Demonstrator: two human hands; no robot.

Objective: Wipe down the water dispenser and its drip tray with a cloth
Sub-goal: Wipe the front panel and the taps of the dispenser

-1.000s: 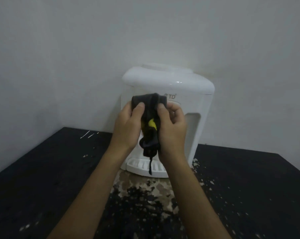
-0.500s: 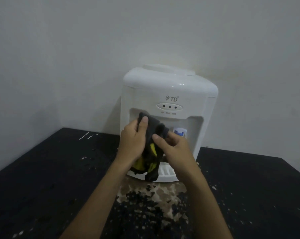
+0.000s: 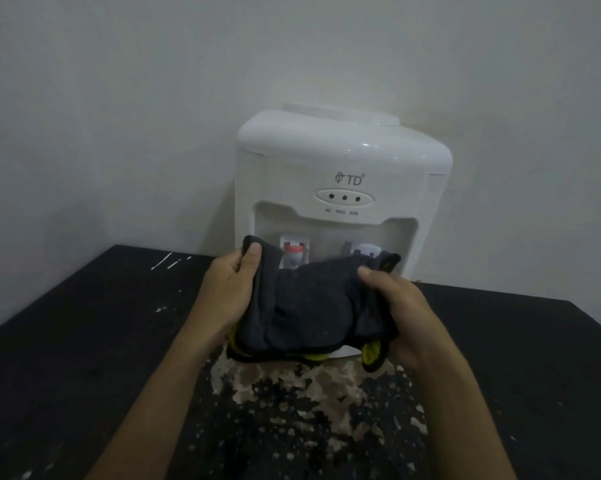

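While a white water dispenser (image 3: 340,157) stands on a black, paint-worn table (image 3: 84,341) against a pale wall (image 3: 119,98), a person holds a dark grey cloth (image 3: 309,313) spread before its lower front, hiding most of the drip tray (image 3: 344,351). The dispenser's recess holds a red tap (image 3: 294,252) and a blue tap (image 3: 365,251), both showing above the cloth. The cloth runs side to side, yellow-green lining showing underneath. The left grip (image 3: 228,296) pinches one end, thumb on top; the right grip (image 3: 399,306) clutches the other, fingers curled round it.
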